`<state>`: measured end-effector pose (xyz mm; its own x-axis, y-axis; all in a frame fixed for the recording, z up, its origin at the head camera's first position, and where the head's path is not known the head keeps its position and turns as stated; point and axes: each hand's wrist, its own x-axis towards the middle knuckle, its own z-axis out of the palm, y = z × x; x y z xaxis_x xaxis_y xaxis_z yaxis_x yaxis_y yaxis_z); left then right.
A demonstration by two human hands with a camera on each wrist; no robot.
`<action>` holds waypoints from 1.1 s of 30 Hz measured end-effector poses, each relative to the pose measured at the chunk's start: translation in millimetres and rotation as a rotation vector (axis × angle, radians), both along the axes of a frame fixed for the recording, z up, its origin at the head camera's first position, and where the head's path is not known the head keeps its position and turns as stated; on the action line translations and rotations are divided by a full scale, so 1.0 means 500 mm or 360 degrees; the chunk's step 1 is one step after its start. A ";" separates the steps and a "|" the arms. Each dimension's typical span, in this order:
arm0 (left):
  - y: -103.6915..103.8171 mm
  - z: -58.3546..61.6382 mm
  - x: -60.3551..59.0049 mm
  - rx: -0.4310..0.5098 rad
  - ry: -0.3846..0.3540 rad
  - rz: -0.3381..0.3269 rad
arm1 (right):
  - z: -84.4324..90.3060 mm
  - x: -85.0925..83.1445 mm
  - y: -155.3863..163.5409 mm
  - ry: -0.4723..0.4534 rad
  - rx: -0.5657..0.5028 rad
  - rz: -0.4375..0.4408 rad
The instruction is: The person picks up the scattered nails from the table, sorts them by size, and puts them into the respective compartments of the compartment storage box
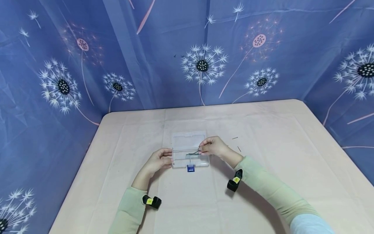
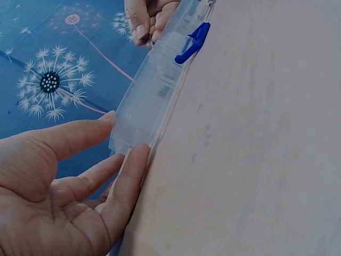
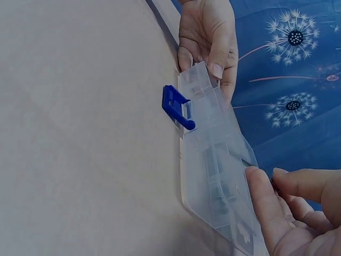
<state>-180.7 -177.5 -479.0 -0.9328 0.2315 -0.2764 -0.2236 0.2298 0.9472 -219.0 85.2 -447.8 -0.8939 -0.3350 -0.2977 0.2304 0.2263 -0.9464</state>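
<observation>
Head view looks down on a pale pink worktop [image 1: 263, 182] with a clear plastic box [image 1: 190, 149] lying open near its middle, lid tilted back, and a blue latch [image 1: 191, 168] hanging at the box's near edge. The left hand [image 1: 159, 160] rests against the box's left end, fingers straight and relaxed, thumb and fingertips touching the plastic rather than curling round it. The right hand [image 1: 213, 146] hovers over the box's right part and pinches a bundle of thin dark pins [image 1: 193, 153] between thumb and fingers, the pins lying across the open tray. Two loose thin pins [image 1: 236, 143] lie on the worktop just right of that hand, apart from the box. Both arms wear light green sleeves with a black camera strapped at each wrist.

From the left wrist, the left hand's fingers [image 2: 128, 176] press flat on the box's end wall, palm open. From the right wrist, the right hand's fingers [image 3: 266, 202] are drawn together at the box's rim. A blue dandelion-printed curtain [image 1: 204, 48] hangs behind the worktop.
</observation>
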 end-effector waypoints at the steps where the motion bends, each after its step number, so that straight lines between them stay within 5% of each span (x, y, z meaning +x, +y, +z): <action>1: 0.001 0.000 0.000 0.0000 -0.0003 0.0007 | 0.000 0.000 0.001 -0.0003 -0.0011 0.0005; 16: -0.001 0.003 0.002 0.0012 -0.0006 -0.0029 | 0.015 0.007 0.022 0.0135 -0.0033 0.0055; 33: 0.001 0.002 0.003 -0.0010 0.0000 0.0001 | 0.031 0.000 0.096 0.0477 0.0297 0.0013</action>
